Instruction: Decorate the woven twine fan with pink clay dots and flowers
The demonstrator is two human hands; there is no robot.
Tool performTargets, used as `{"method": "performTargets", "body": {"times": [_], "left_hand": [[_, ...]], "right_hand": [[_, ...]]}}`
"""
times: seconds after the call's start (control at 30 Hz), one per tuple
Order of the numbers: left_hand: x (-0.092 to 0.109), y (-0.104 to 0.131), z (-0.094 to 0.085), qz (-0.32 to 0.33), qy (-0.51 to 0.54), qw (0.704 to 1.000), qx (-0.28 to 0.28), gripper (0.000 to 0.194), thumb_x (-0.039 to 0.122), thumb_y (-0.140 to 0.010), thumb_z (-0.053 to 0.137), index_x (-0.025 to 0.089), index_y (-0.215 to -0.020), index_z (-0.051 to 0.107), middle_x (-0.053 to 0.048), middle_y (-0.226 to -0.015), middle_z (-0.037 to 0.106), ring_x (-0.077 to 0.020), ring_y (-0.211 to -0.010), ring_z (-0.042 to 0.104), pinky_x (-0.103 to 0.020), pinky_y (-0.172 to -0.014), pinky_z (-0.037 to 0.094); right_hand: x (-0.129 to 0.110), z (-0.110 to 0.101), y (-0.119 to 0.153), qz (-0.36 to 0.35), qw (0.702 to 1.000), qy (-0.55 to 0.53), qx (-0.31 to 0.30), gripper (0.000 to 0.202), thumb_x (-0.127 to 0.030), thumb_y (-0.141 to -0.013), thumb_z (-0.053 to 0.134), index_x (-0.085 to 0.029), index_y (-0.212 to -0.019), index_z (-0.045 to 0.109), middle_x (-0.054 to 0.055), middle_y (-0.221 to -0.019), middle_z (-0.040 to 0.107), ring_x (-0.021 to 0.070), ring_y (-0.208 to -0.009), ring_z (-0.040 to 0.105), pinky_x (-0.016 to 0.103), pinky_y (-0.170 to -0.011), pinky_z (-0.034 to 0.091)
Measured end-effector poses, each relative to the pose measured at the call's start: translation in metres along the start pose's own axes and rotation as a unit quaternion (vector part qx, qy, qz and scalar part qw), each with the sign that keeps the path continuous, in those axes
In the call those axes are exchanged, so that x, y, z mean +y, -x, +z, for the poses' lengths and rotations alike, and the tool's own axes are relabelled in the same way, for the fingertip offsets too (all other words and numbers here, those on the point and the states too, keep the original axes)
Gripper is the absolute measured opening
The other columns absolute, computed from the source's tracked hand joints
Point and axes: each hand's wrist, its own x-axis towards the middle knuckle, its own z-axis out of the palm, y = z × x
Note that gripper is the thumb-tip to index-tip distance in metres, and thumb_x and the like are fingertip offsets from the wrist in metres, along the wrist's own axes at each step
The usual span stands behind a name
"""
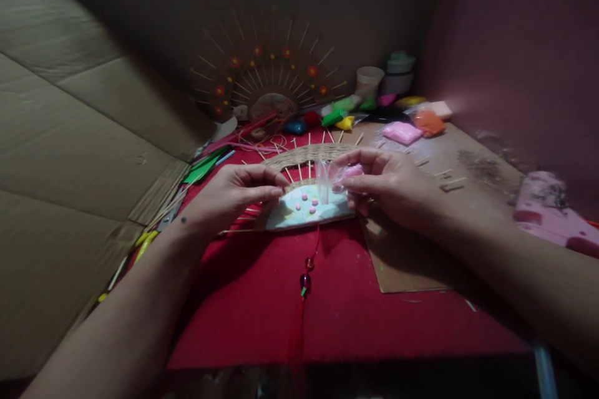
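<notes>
My right hand (384, 184) pinches a small clear bag with pink clay (349, 176) in it, above the right part of a woven fan. The fan has a pale blue half-round base (290, 213) with several small pink balls (312, 209) on it, a woven band (309, 153) and thin sticks. At the base's left edge my left hand (255, 186) is closed, thumb against forefinger; whatever lies between the fingertips is too small to make out. A red tassel with beads (305, 280) hangs from the base towards the front edge.
Behind stands another fan with red flowers (258, 51). Clay packets (402, 132), a cup (369, 82) and a lidded jar (399, 73) are at the back right. Cardboard (70, 168) rises on the left; a pink tool (545, 206) lies far right on the red table (346, 324).
</notes>
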Motion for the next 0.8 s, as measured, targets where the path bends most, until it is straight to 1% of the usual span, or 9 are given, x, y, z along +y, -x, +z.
{"method": "performTargets", "body": {"times": [0.07, 0.2, 0.27, 0.37, 0.47, 0.53, 0.63, 0.7, 0.8], "left_hand": [[0.001, 0.0, 0.002, -0.003, -0.019, 1.0, 0.012, 0.011, 0.021, -0.067, 0.073, 0.018, -0.078, 0.071, 0.001, -0.075, 0.066, -0.0076, -0.064, 0.057, -0.017, -0.057, 0.044], [0.003, -0.001, 0.006, -0.025, -0.072, 0.997, 0.028, 0.013, 0.027, -0.067, 0.072, 0.016, -0.072, 0.067, 0.003, -0.062, 0.059, -0.008, -0.054, 0.051, -0.019, -0.048, 0.038], [0.001, -0.003, 0.008, -0.005, -0.1, 0.995, 0.024, 0.014, 0.03, -0.067, 0.071, 0.017, -0.072, 0.067, 0.002, -0.062, 0.06, -0.0092, -0.055, 0.052, -0.02, -0.049, 0.039], [-0.008, -0.006, 0.008, 0.053, -0.163, 0.985, 0.015, 0.017, 0.033, -0.07, 0.068, 0.019, -0.078, 0.071, 0.0, -0.072, 0.067, -0.0117, -0.064, 0.057, -0.022, -0.057, 0.043], [-0.016, -0.008, 0.005, 0.098, -0.229, 0.968, -0.015, 0.019, 0.035, -0.076, 0.064, 0.02, -0.086, 0.073, -0.002, -0.078, 0.07, -0.013, -0.069, 0.059, -0.024, -0.061, 0.044], [-0.019, -0.009, 0.002, 0.114, -0.254, 0.96, -0.042, 0.021, 0.035, -0.079, 0.063, 0.02, -0.089, 0.074, -0.003, -0.082, 0.07, -0.014, -0.072, 0.06, -0.025, -0.064, 0.045], [-0.019, -0.009, 0.001, 0.116, -0.265, 0.956, -0.058, 0.023, 0.036, -0.08, 0.062, 0.02, -0.092, 0.073, -0.005, -0.085, 0.07, -0.0154, -0.075, 0.061, -0.026, -0.065, 0.046], [-0.017, -0.008, 0.001, 0.108, -0.261, 0.958, -0.053, 0.023, 0.035, -0.079, 0.063, 0.02, -0.093, 0.073, -0.005, -0.085, 0.07, -0.0153, -0.074, 0.06, -0.026, -0.064, 0.046], [-0.012, -0.006, 0.004, 0.09, -0.238, 0.966, -0.034, 0.021, 0.034, -0.077, 0.064, 0.02, -0.09, 0.072, -0.004, -0.083, 0.07, -0.0143, -0.072, 0.059, -0.024, -0.061, 0.045]], "right_hand": [[0.0, 0.0, 0.0, 0.002, 1.0, 0.003, 0.0, 0.025, -0.019, -0.07, 0.071, -0.019, -0.093, 0.062, -0.002, -0.061, 0.06, 0.0089, -0.046, 0.052, 0.018, -0.036, 0.042], [0.001, 0.0, 0.0, -0.002, 1.0, 0.001, -0.003, 0.025, -0.021, -0.07, 0.073, -0.019, -0.093, 0.062, -0.002, -0.059, 0.059, 0.009, -0.045, 0.051, 0.018, -0.036, 0.041], [0.0, 0.0, 0.0, -0.002, 1.0, 0.001, -0.003, 0.025, -0.019, -0.07, 0.072, -0.019, -0.093, 0.062, -0.002, -0.06, 0.059, 0.0087, -0.045, 0.052, 0.017, -0.036, 0.042], [-0.002, 0.001, 0.002, 0.004, 1.0, -0.004, -0.002, 0.024, -0.017, -0.071, 0.07, -0.018, -0.094, 0.062, -0.003, -0.06, 0.058, 0.0081, -0.045, 0.052, 0.016, -0.036, 0.042], [-0.004, 0.002, 0.002, 0.012, 1.0, -0.005, 0.0, 0.024, -0.016, -0.071, 0.07, -0.018, -0.093, 0.061, -0.004, -0.059, 0.057, 0.0069, -0.043, 0.051, 0.015, -0.035, 0.041], [-0.005, 0.003, 0.002, 0.015, 1.0, -0.002, 0.002, 0.024, -0.016, -0.071, 0.07, -0.017, -0.093, 0.061, -0.004, -0.058, 0.057, 0.0066, -0.043, 0.051, 0.015, -0.035, 0.04], [-0.005, 0.002, 0.001, 0.015, 1.0, -0.001, 0.005, 0.025, -0.017, -0.07, 0.071, -0.017, -0.093, 0.061, -0.003, -0.06, 0.058, 0.0075, -0.044, 0.052, 0.016, -0.035, 0.041], [-0.004, 0.002, 0.001, 0.014, 1.0, 0.001, 0.004, 0.026, -0.018, -0.07, 0.071, -0.017, -0.093, 0.062, -0.003, -0.061, 0.059, 0.008, -0.045, 0.052, 0.017, -0.036, 0.041], [-0.004, 0.001, 0.001, 0.014, 1.0, 0.001, 0.004, 0.025, -0.019, -0.069, 0.072, -0.018, -0.093, 0.062, -0.002, -0.061, 0.059, 0.0088, -0.046, 0.052, 0.018, -0.036, 0.041]]}}
